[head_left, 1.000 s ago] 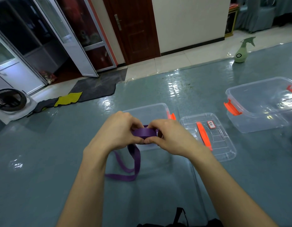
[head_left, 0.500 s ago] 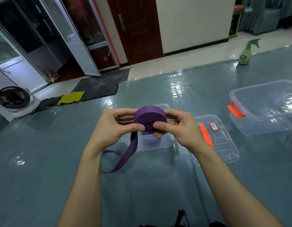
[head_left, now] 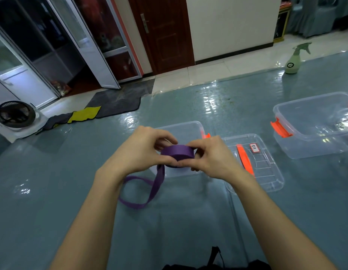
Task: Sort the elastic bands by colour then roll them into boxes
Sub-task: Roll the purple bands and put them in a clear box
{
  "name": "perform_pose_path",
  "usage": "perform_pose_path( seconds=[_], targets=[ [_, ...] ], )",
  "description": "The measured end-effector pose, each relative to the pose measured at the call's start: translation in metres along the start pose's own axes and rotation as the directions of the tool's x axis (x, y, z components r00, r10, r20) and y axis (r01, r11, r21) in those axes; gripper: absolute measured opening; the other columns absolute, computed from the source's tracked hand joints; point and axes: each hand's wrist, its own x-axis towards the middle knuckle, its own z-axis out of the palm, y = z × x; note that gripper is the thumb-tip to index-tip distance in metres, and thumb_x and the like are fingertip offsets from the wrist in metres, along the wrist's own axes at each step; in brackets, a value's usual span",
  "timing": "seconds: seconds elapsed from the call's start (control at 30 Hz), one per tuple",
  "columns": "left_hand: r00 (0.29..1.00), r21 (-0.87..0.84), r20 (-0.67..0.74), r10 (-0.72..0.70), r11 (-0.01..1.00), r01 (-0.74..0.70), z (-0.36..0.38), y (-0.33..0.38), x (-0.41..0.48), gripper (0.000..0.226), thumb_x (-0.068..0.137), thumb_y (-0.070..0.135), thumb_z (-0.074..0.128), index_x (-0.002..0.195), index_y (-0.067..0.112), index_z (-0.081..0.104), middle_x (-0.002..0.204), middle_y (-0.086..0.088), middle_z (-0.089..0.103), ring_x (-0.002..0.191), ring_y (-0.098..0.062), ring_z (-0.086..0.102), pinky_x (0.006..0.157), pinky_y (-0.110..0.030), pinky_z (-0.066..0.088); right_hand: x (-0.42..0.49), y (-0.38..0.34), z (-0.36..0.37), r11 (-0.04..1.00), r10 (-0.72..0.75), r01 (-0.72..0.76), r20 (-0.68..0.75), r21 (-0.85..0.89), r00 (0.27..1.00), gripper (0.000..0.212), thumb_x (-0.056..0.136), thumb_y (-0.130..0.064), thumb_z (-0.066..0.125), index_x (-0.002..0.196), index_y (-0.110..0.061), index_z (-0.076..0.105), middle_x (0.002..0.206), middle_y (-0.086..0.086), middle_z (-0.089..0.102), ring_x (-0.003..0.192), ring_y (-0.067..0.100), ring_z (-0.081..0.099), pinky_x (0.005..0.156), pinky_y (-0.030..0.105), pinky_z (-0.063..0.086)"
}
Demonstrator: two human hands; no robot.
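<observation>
A purple elastic band (head_left: 178, 153) is wound into a thick roll held above the table. My left hand (head_left: 140, 152) pinches the roll's left side, and my right hand (head_left: 210, 158) pinches its right side with thumb and fingers. The band's loose tail (head_left: 142, 191) hangs from the roll and curls in a loop on the blue-grey table. Directly behind my hands stands a small clear box (head_left: 185, 128) with an orange clip. Its clear lid (head_left: 266, 172) with an orange strip lies just to the right.
A larger clear box (head_left: 313, 137) with orange clips stands at the right. A green spray bottle (head_left: 295, 59) stands at the table's far right edge. A black strap (head_left: 215, 256) lies at the near edge. Beyond the table are a floor fan, mats and doors.
The roll has turned in my hands, from its flat face tipped up half a second ago to lying flatter now. The loose tail has shortened and curled into a loop.
</observation>
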Motion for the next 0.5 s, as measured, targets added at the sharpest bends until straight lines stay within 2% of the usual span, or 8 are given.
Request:
perform_pose_path(
  seconds=[0.07,0.13,0.17,0.23,0.3,0.4,0.5],
  targets=[
    [1.000,-0.217,-0.029,0.011,0.976,-0.017,-0.006,-0.011,-0.004,0.046,0.067,0.017,0.105,0.108,0.024,0.084,0.097,0.010,0.085,0.096,-0.005,0.081,0.091,-0.019,0.061,-0.002,-0.003,-0.006,0.978,0.036,-0.027,-0.037,0.205,0.999,0.028,0.074,-0.036,0.099,0.094,-0.024,0.084,0.062,0.001,0.075,0.055,0.019,0.074,0.060,0.031,0.057],
    [0.999,-0.333,-0.042,0.016,0.942,-0.029,-0.008,-0.016,-0.006,0.045,0.068,0.018,0.103,0.108,0.022,0.084,0.101,0.006,0.086,0.100,-0.011,0.082,0.095,-0.021,0.060,-0.001,-0.007,-0.009,0.919,0.045,-0.014,-0.068,0.394,0.997,0.031,0.073,-0.028,0.100,0.099,-0.019,0.085,0.072,0.010,0.079,0.058,0.030,0.075,0.063,0.038,0.062],
    [0.998,-0.382,-0.063,0.012,0.923,-0.035,-0.007,-0.016,-0.008,0.045,0.067,0.019,0.102,0.109,0.020,0.084,0.102,0.004,0.086,0.100,-0.013,0.082,0.095,-0.023,0.061,0.000,-0.010,-0.011,0.886,0.043,-0.004,-0.075,0.464,0.996,0.033,0.072,-0.026,0.100,0.101,-0.017,0.086,0.078,0.013,0.080,0.060,0.033,0.075,0.064,0.040,0.064],
    [0.989,-0.475,-0.144,-0.024,0.878,-0.048,-0.003,-0.015,-0.010,0.045,0.062,0.020,0.101,0.105,0.020,0.085,0.099,0.002,0.086,0.095,-0.014,0.083,0.089,-0.021,0.062,0.001,-0.015,-0.012,0.833,0.044,0.003,-0.072,0.554,0.996,0.035,0.070,-0.024,0.098,0.102,-0.014,0.085,0.084,0.018,0.080,0.061,0.034,0.074,0.063,0.034,0.063],
    [0.976,-0.414,-0.215,-0.009,0.907,-0.083,-0.002,-0.012,-0.011,0.041,0.063,0.024,0.101,0.101,0.026,0.085,0.093,0.007,0.086,0.088,-0.010,0.083,0.083,-0.018,0.062,0.001,-0.018,-0.010,0.801,0.060,-0.015,-0.056,0.598,0.997,0.035,0.070,-0.020,0.096,0.102,-0.011,0.085,0.086,0.020,0.081,0.062,0.031,0.075,0.063,0.030,0.063],
    [0.974,-0.240,-0.208,0.092,0.960,-0.142,-0.010,-0.010,-0.012,0.038,0.073,0.022,0.101,0.103,0.038,0.084,0.091,0.016,0.084,0.086,-0.005,0.082,0.083,-0.018,0.062,0.000,-0.020,-0.007,0.784,0.078,-0.040,-0.035,0.620,0.996,0.032,0.071,-0.014,0.094,0.101,-0.011,0.084,0.088,0.019,0.081,0.065,0.029,0.076,0.065,0.029,0.063],
    [0.983,-0.264,-0.171,0.071,0.958,-0.115,-0.019,-0.010,-0.013,0.039,0.072,0.023,0.102,0.105,0.034,0.085,0.093,0.013,0.085,0.090,-0.007,0.082,0.085,-0.020,0.063,0.001,-0.023,-0.007,0.776,0.071,-0.030,-0.040,0.630,0.997,0.031,0.071,-0.013,0.094,0.100,-0.011,0.085,0.087,0.019,0.081,0.064,0.028,0.076,0.065,0.029,0.064]
  ],
)
